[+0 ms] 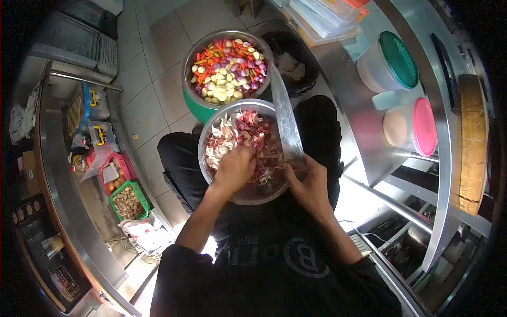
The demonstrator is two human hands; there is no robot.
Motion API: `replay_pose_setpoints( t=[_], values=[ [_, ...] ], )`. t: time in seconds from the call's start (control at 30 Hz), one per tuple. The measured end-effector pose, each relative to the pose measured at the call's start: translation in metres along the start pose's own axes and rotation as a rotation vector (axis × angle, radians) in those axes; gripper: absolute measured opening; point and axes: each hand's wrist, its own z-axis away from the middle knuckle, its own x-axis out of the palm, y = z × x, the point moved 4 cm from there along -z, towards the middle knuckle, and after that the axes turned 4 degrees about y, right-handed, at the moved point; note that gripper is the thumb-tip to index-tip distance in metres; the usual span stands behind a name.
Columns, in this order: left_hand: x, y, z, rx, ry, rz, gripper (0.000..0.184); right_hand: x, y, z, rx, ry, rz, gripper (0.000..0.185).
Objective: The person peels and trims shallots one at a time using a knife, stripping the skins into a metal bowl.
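Observation:
A steel bowl (244, 201) rests in my lap, holding papery garlic and shallot skins (224, 138). My left hand (235, 168) is down inside it, fingers curled into the skins and fingertips hidden. At the bowl's right rim, my right hand (307, 182) is closed on the lower end of a clear plastic bag (287, 119), which stretches up past the rim. Just beyond stands a second steel bowl (186, 79) of red and orange chillies (214, 53), peeled garlic cloves (224, 87) and purple shallots (252, 68). A green container (196, 110) is beneath it.
A black bin bag (303, 79) sits on the tiled floor right of the bowls. Lidded tubs (369, 68) stand on the steel table to my right, near a round wooden board (471, 145). On the left shelf are a green basket (143, 198) and plastic boxes (100, 108).

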Motion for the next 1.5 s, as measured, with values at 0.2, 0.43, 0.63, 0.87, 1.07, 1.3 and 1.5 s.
replay_pose_setpoints(
  t=[0.2, 0.43, 0.63, 0.87, 1.07, 1.3, 1.5],
  values=[
    [0.023, 0.016, 0.015, -0.092, -0.128, -0.186, 0.032, 0.002, -0.009, 0.001, 0.048, -0.072, -0.006, 0.024],
    [0.048, 0.010, 0.031, -0.001, 0.043, -0.252, 0.040, 0.011, 0.015, 0.006, -0.034, -0.082, -0.081, 0.020],
    [0.044, 0.014, 0.029, -0.049, -0.026, -0.125, 0.032, 0.006, -0.002, 0.004, -0.111, -0.074, -0.036, 0.028],
    [0.036, 0.004, 0.031, -0.025, 0.076, 0.051, 0.025, 0.010, 0.000, 0.003, -0.151, -0.059, -0.070, 0.029],
    [-0.012, 0.021, 0.023, -0.365, -0.024, 0.859, 0.018, 0.014, 0.001, 0.002, -0.253, -0.026, -0.115, 0.029],
    [-0.012, 0.024, 0.036, -0.561, 0.110, 1.379, 0.028, 0.029, 0.000, 0.003, -0.218, -0.057, -0.021, 0.029],
    [-0.005, 0.024, 0.040, -0.519, 0.192, 1.475, 0.028, 0.021, -0.013, 0.005, -0.323, 0.008, -0.036, 0.026]
  ],
)
